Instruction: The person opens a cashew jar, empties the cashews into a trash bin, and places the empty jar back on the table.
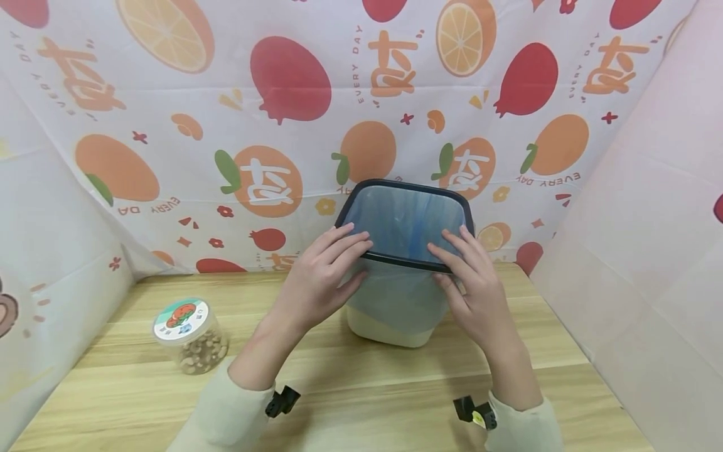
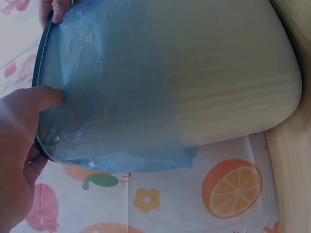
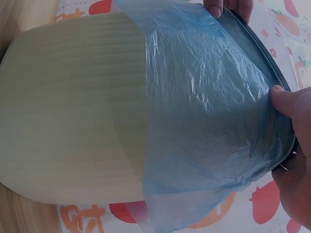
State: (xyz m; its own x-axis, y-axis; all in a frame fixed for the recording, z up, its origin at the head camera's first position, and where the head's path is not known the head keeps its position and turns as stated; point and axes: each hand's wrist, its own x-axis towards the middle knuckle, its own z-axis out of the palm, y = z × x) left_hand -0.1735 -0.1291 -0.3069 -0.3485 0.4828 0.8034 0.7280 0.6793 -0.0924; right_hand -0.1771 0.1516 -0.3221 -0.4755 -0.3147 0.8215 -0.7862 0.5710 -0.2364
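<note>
A cream trash can [image 1: 390, 331] with a black rim [image 1: 415, 185] stands upright on the table. A translucent blue plastic bag [image 1: 398, 295] lines it and is folded down over the outside of its upper part. My left hand [image 1: 319, 276] grips the rim at the near left, fingers over the inside and thumb outside on the bag. At the near right my right hand [image 1: 480, 295] holds the rim the same way. In the right wrist view the bag [image 3: 194, 97] hangs wrinkled below the rim, its lower edge loose. The can's bottom inside is hidden.
A clear jar [image 1: 198, 345] of what look like nuts, with a printed lid, stands left of my left forearm. The wood-grain table [image 1: 361, 402] meets a fruit-print cloth [image 1: 316, 150] behind the can. Pale sheets hang at both sides.
</note>
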